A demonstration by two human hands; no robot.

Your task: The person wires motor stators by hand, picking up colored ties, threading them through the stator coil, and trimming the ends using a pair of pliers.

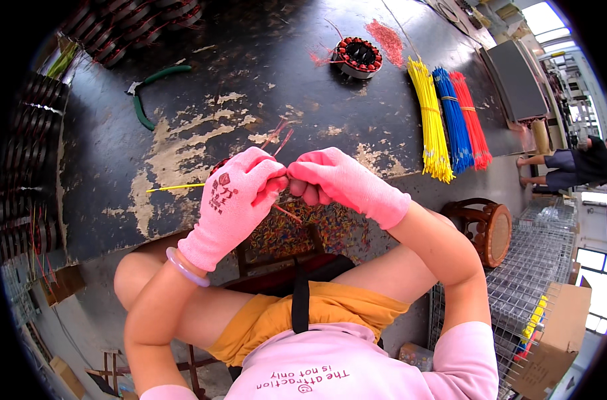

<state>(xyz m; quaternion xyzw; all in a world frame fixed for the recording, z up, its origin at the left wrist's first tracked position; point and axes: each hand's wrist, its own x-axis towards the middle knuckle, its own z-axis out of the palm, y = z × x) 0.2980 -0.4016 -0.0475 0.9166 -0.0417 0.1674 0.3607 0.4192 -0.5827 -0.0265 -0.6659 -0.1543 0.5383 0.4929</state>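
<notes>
Both my hands wear pink knit gloves and meet at the fingertips over the table's near edge. My left hand (233, 200) is closed, with thin reddish copper wires (281, 137) rising behind it and a wire end (287, 213) poking out below its fingers. Under its far side, part of a wound motor stator (220, 165) shows; the rest is hidden. A yellow sleeved lead (177, 187) sticks out leftward from there. My right hand (347, 183) is pinched closed against the left fingertips. What lies between its fingers is hidden.
A wound stator (357, 58) sits at the back beside red clippings (386, 41). Yellow (428, 120), blue (453, 120) and red (471, 120) lead bundles lie right. Green-handled cutters (141, 93) lie left, near stacked stators (37, 160). A wooden stool (497, 233) stands right.
</notes>
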